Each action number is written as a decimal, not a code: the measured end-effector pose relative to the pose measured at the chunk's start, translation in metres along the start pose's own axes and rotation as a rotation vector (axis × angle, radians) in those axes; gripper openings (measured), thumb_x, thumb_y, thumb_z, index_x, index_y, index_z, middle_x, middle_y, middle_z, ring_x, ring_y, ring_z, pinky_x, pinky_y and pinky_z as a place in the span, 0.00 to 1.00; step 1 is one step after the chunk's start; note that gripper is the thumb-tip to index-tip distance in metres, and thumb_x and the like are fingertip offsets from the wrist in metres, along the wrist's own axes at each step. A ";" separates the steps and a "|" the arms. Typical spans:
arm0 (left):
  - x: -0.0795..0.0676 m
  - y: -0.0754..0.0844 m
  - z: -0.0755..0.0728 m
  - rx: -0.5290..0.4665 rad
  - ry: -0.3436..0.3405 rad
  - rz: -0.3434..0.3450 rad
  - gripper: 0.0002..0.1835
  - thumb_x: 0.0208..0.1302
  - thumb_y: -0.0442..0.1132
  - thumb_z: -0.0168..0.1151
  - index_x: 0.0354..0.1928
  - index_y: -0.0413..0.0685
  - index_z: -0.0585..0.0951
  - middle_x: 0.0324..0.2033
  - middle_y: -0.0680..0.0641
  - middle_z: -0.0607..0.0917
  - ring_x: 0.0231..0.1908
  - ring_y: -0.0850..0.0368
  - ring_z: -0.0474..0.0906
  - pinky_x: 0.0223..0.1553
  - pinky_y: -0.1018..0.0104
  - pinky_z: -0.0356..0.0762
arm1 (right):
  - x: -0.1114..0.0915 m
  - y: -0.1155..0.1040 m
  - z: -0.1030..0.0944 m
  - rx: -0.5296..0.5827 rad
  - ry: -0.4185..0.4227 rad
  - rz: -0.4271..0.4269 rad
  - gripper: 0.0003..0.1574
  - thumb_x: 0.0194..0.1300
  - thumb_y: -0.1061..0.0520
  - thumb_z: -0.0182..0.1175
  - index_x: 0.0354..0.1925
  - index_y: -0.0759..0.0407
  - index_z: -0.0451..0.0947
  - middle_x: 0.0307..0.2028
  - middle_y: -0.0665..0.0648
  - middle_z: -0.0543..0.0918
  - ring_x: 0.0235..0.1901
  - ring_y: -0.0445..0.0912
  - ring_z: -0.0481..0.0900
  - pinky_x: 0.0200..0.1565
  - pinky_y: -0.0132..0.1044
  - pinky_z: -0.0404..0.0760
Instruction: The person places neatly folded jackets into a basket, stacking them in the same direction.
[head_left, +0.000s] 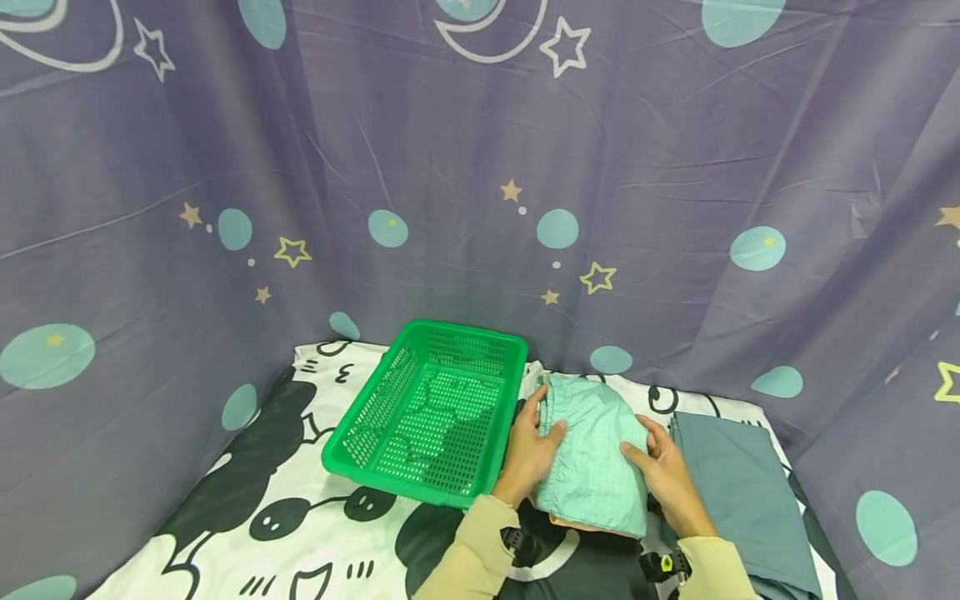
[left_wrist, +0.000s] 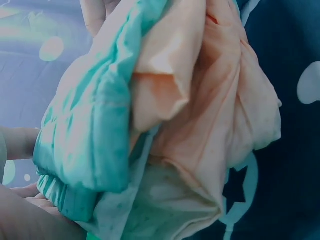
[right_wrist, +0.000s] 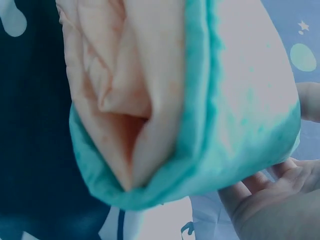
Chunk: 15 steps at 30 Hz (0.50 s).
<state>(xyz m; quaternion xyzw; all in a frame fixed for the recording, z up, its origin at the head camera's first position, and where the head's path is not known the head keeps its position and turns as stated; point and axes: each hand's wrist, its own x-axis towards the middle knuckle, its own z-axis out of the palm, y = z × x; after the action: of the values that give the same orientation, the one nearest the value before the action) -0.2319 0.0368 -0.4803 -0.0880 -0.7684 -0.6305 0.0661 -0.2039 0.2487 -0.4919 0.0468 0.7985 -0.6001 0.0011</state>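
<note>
A mint-and-peach cloth bundle (head_left: 592, 458) is being held toward the far edge of a printed sheet (head_left: 307, 542), the left hand (head_left: 528, 454) and right hand (head_left: 667, 473) pinching opposite sides; even pressure should be keeping its peach folds (left_wrist: 200, 115) tucked. A green basket (head_left: 397, 485) and blue-grey cloth (head_left: 750, 492) are flanking it; a purple curtain (head_left: 465, 150) is hanging behind.

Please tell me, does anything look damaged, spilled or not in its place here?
Nothing looks damaged or spilled. One slightly untidy detail: peach fabric sticks out past the near edge of the turquoise cloth, so the folding looks a little uneven.
</note>
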 end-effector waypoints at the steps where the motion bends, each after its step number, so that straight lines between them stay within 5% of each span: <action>1: 0.001 0.001 -0.001 -0.004 -0.007 -0.002 0.34 0.66 0.37 0.60 0.72 0.53 0.61 0.65 0.42 0.72 0.60 0.44 0.74 0.53 0.48 0.75 | 0.000 -0.001 0.000 0.000 -0.001 -0.002 0.45 0.70 0.49 0.56 0.76 0.52 0.47 0.72 0.63 0.58 0.69 0.52 0.56 0.69 0.52 0.56; 8: 0.005 0.010 -0.007 -0.080 -0.054 -0.038 0.33 0.68 0.37 0.58 0.73 0.54 0.61 0.68 0.39 0.67 0.63 0.43 0.70 0.54 0.49 0.75 | 0.001 -0.011 0.000 -0.014 0.019 -0.018 0.43 0.70 0.48 0.57 0.75 0.52 0.50 0.59 0.61 0.64 0.61 0.48 0.58 0.64 0.46 0.59; 15: 0.009 0.015 -0.014 -0.120 -0.102 -0.059 0.33 0.67 0.37 0.58 0.73 0.55 0.60 0.62 0.35 0.74 0.55 0.45 0.77 0.44 0.57 0.78 | 0.004 -0.018 0.000 -0.048 0.038 -0.050 0.41 0.69 0.47 0.57 0.74 0.50 0.54 0.60 0.59 0.71 0.57 0.43 0.66 0.62 0.44 0.64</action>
<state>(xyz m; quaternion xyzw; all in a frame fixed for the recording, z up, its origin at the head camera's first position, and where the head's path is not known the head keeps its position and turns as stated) -0.2378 0.0263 -0.4608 -0.1011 -0.7339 -0.6717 0.0031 -0.2089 0.2444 -0.4748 0.0380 0.8135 -0.5797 -0.0277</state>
